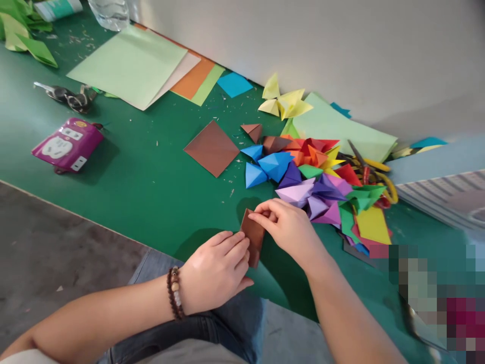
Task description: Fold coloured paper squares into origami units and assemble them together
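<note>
Both my hands hold a folded brown paper piece (253, 236) just above the near edge of the green table (151, 192). My left hand (215, 270), with a beaded bracelet on the wrist, grips its lower part with curled fingers. My right hand (288, 227) pinches its upper edge between thumb and fingers. A flat brown paper square (212, 148) lies on the table beyond them. Right of it is a pile of folded coloured paper pieces (314, 182) in blue, purple, red, orange, yellow and green.
Large sheets of pale green, white and orange paper (132, 65) lie at the back left. Scissors (68, 96) and a purple power strip (68, 144) are at the left. Yellow folded pieces (284, 103) sit by the wall. Yellow-handled scissors (375, 174) lie by the pile. A clear bottle (109, 12) stands at the top.
</note>
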Available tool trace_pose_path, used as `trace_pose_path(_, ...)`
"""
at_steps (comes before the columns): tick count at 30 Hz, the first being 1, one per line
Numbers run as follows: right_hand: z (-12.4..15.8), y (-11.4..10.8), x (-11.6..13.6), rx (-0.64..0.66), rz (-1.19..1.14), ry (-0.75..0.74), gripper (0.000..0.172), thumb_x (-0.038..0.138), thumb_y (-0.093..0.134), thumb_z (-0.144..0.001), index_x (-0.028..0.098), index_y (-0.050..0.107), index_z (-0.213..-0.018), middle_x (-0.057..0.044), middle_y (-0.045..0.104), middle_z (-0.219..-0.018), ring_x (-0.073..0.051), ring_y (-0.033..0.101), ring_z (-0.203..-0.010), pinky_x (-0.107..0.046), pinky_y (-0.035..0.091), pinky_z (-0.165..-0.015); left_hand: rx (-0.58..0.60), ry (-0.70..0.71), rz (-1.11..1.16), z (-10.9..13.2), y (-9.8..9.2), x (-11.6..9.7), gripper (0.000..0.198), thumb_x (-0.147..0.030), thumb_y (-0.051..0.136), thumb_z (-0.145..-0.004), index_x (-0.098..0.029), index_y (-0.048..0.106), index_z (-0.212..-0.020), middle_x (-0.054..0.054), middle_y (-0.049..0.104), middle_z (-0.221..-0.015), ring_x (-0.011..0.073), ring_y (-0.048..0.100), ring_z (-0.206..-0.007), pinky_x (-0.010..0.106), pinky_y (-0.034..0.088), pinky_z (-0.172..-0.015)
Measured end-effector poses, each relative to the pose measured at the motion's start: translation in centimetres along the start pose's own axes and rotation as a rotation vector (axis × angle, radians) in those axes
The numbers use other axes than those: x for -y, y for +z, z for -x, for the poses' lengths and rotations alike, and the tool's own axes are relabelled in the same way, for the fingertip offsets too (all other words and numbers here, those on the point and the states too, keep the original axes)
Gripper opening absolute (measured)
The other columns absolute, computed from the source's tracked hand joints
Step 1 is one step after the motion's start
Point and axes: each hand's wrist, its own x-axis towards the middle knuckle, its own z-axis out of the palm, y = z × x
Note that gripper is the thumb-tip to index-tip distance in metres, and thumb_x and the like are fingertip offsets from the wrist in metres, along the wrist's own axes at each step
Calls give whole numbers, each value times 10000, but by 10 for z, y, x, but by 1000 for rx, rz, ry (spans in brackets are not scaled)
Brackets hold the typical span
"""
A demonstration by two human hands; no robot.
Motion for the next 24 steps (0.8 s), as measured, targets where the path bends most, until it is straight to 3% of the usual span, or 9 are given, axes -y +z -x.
trace_pose_path(8,-10,0,-3,0,-59,-127,145,325,602,-859,201,624,-787,-4,600,-779,-139,534,-635,-283,439,-635,1,-110,11,-8,5,-12,348,-418,572,-877,-131,615,-1070,101,649,-1123,240,520,-1218,407,391,-1059)
trace_pose_path(12,-10,4,-4,-27,-90,-154,137,310,600,-861,190,632,-803,-3,591,-792,-134,531,-656,-279,433,-656,60,-37,9,-9,-5,-1,316,-439,597,-854,-167,640,-1009,73,655,-1087,269,444,-1308,475,295,-1133)
trace_pose_path(19,-11,7,0,-84,-135,-173,124,290,617,-848,178,638,-799,-5,592,-795,-134,552,-695,-268,431,-670,153,94,-50,-6,-22,18,431,-461,587,-855,-213,576,-1208,64,619,-1236,260,430,-1325,498,299,-1117)
trace_pose_path(24,-14,10,1,-133,-170,-194,133,290,633,-828,180,633,-751,-5,605,-762,-143,567,-690,-279,444,-673,170,114,-84,-5,-27,19,451,-497,578,-850,-228,586,-1213,70,616,-1254,246,448,-1309,477,321,-1099)
